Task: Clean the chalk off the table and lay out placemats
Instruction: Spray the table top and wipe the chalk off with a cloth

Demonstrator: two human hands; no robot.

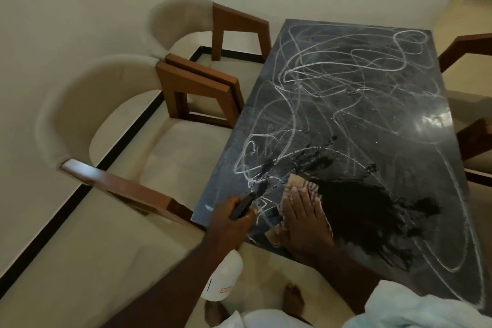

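Most chalk (pixel 332 82) runs lengthwise toward the table's (pixel 431 125) far edge, beyond my right hand (pixel 303 218) flat on the cloth (pixel 300 184); left hand (pixel 231 221) grips the spray bottle (pixel 226 274)

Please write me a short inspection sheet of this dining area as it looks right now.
Surface: dark glossy stone table covered in white chalk scribbles; a wet, wiped dark patch at the near end.
Job's things: tan folded cloth flat on the table; white plastic spray bottle with black trigger head held off the table's near corner. No placemats seen.
Clutter: nothing seen.
Grippers: left hand gripping the bottle's trigger; right hand pressed flat on the cloth.
Cables: nothing seen.
Surroundings: two cream upholstered chairs with brown wooden arms left of the table, part of another on the right; cream walls, pale floor.
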